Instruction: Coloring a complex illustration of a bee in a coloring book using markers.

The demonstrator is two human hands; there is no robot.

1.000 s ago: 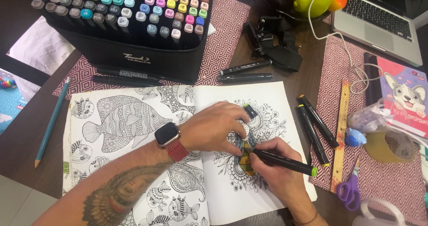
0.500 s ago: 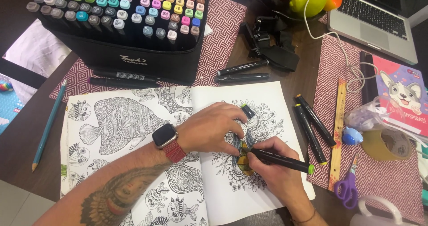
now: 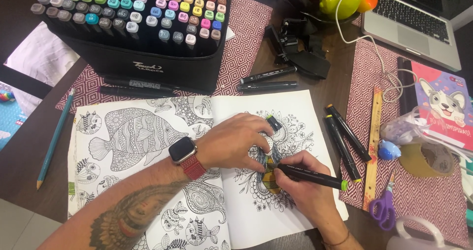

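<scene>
Head view looks down on a dark wooden desk [image 3: 29, 146] with an open colouring book [image 3: 148, 146] lying flat at its middle. Right hand [image 3: 303, 188] is curled tight around a black marker [image 3: 310, 176], whose green-capped end points toward 3 o'clock while its tip meets the partly coloured flower drawing [image 3: 270, 173] on the book's right page. Left hand [image 3: 236, 141], with a smartwatch [image 3: 181, 150] on a red band at the wrist, lies palm down on the same page just at 10 o'clock of the right hand; its fingers are bent and pinch a green-tipped marker cap [image 3: 274, 122] at the fingertips. At 12 o'clock of the book stands a black marker case [image 3: 162, 65] packed with upright colour-capped markers, and 2 black markers [image 3: 268, 80] lie beside it on the desk. At 3 o'clock of the book, 2 more black markers [image 3: 345, 136] rest by a wooden ruler [image 3: 374, 141], with purple scissors [image 3: 384, 208] below. A teal pencil [image 3: 54, 136] lies at 9 o'clock. A laptop [image 3: 419, 23] sits at 1 o'clock.
</scene>
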